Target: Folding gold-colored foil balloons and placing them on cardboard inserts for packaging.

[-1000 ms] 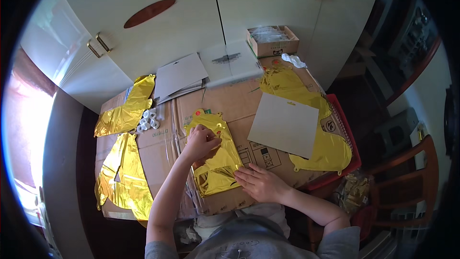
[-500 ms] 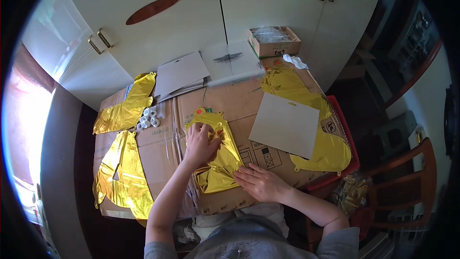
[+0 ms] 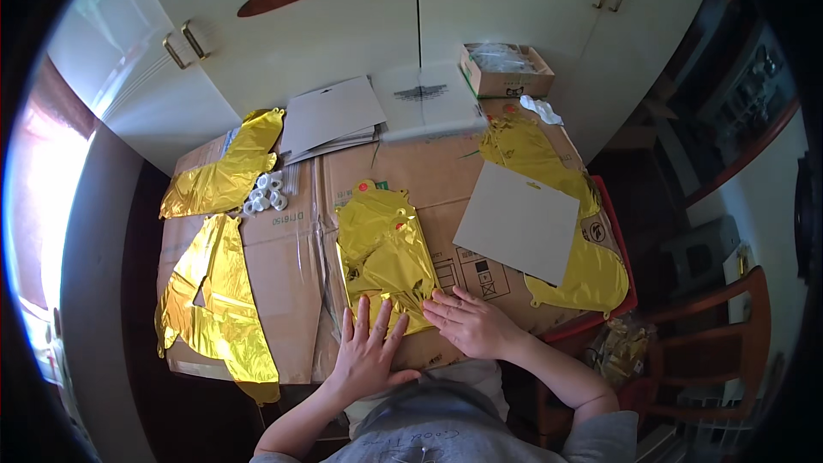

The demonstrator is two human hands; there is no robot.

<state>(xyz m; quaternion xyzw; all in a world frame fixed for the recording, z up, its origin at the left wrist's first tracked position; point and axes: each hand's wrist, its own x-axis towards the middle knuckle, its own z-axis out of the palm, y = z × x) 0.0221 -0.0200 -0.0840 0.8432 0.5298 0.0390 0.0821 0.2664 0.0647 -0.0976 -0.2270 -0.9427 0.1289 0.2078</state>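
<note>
A gold foil balloon (image 3: 384, 244), flat and folded into a rough rectangle, lies on the cardboard in front of me. Small tabs and a red dot show along its far edge. My left hand (image 3: 369, 356) rests flat with fingers spread on its near left edge. At the near right corner my right hand (image 3: 470, 323) touches the foil with its fingers stretched out. Neither hand grips anything. Whether a card lies under the foil I cannot tell.
Further gold foil balloons (image 3: 219, 291) lie at left and right; a white card (image 3: 519, 223) overlaps the right ones. White tape rolls (image 3: 267, 193), stacked cards (image 3: 334, 120) and a small box of clear plastic (image 3: 507, 77) stand farther back. A wooden chair (image 3: 737, 326) is at right.
My left hand has moved from the foil's upper part down to its near edge, and its fingers have spread. The right hand stays at the near right corner. The view has shifted slightly.
</note>
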